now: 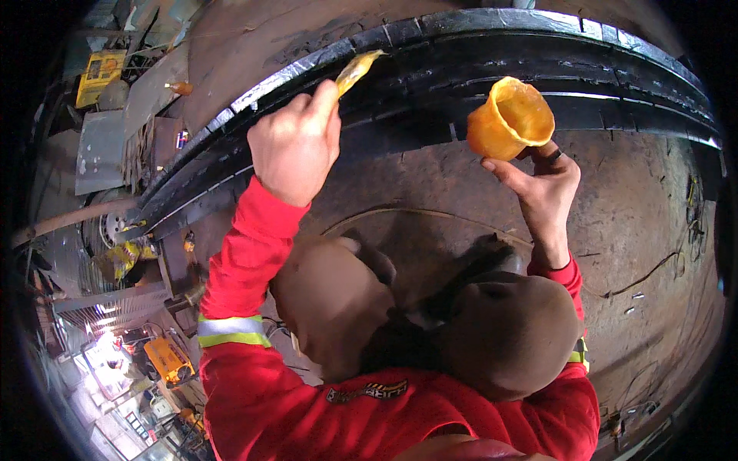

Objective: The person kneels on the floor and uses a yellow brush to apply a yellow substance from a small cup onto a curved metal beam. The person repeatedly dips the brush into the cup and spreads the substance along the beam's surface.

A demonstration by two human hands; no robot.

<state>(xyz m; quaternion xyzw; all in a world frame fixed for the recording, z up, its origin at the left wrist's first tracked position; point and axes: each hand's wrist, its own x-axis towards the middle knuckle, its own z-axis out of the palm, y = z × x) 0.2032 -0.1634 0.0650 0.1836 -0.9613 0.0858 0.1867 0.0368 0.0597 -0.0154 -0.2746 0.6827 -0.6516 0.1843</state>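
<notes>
Left hand (296,146) pinches a yellow brush (356,73) jutting forward, right hand (544,184) an orange cup (492,129) just beyond its thumb.

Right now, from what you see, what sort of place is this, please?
Probably a metalworking workshop: a long black beam, seemingly steel, crosses the view ahead, with a flat grey sheet and an orange boxed machine at the left.

A thin cable (607,294) lies across the brown, stained floor (623,207)
</notes>
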